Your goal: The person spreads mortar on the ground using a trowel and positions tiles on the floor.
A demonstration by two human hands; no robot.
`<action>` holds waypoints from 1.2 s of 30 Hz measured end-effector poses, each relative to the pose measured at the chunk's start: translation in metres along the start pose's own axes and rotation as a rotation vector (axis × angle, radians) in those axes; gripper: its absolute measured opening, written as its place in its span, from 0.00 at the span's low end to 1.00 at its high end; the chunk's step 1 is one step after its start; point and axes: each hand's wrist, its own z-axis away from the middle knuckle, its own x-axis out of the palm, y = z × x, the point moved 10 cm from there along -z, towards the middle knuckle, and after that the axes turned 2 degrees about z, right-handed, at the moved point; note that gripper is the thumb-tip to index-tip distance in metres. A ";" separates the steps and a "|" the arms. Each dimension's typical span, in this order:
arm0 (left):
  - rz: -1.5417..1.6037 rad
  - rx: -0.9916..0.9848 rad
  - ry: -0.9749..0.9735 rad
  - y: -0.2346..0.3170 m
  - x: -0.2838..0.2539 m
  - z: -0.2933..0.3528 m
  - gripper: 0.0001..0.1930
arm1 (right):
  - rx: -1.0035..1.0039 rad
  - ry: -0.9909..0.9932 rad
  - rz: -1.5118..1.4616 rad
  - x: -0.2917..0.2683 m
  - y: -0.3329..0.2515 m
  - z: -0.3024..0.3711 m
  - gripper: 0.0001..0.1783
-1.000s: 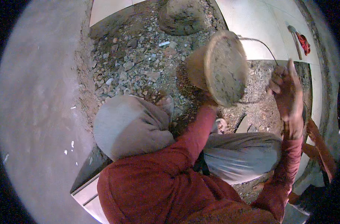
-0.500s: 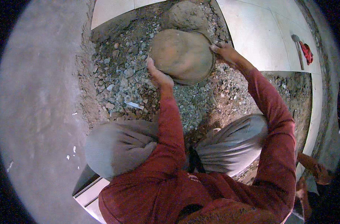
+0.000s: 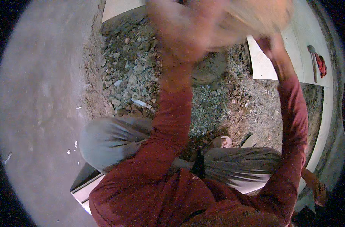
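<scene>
A wide, round, dusty tan pan (image 3: 255, 17) is raised at the top of the view, blurred by motion and partly cut off by the frame edge. My right hand (image 3: 271, 47) is at its lower rim and grips it, though the fingertips are hidden behind it. In front of the pan's left side is my left hand (image 3: 184, 30), close to the camera and strongly smeared. Whether its fingers hold the pan cannot be made out. Below the pan lies a grey-brown mound (image 3: 210, 70) of mortar or sand on the gravel bed (image 3: 138, 68).
Pale floor tiles (image 3: 301, 53) border the pit on the right, with a mallet (image 3: 313, 64) and a red cloth (image 3: 321, 66) on them. Grey concrete floor (image 3: 44, 94) stretches along the left. A small white strip (image 3: 141, 103) lies on the gravel. Another person's hand (image 3: 319, 193) shows at lower right.
The pan has been lifted from over the gravel, up and to the right, uncovering the mound below. Both arms have reached farther forward, and my left hand has come nearer the camera.
</scene>
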 end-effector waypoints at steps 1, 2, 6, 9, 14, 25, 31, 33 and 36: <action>-0.315 0.143 0.131 -0.004 -0.030 -0.008 0.19 | -0.004 0.041 0.071 0.024 0.011 -0.038 0.25; -0.405 0.189 0.215 -0.021 -0.059 -0.009 0.20 | -0.006 0.086 0.210 0.050 0.027 -0.078 0.23; -0.181 -0.199 0.400 -0.141 -0.165 0.034 0.24 | 0.035 0.038 0.581 0.139 0.120 -0.123 0.23; 0.195 -0.745 0.551 -0.219 -0.196 0.124 0.27 | 0.215 0.007 0.689 0.182 0.199 -0.087 0.24; 0.548 -0.990 0.749 -0.224 -0.207 0.214 0.32 | 0.299 0.086 0.867 0.184 0.192 -0.057 0.26; 0.884 -0.950 0.462 -0.135 -0.002 0.123 0.24 | 0.064 0.360 1.636 0.068 -0.148 0.088 0.28; 1.091 -0.776 0.460 -0.093 0.003 0.055 0.22 | 0.090 0.764 2.297 -0.051 -0.215 0.266 0.22; 1.152 -0.577 0.422 -0.072 -0.014 0.010 0.23 | 0.008 0.841 2.653 -0.079 -0.196 0.325 0.17; 1.623 -0.168 0.144 0.001 -0.033 -0.073 0.24 | -0.041 0.852 2.953 -0.121 -0.144 0.391 0.18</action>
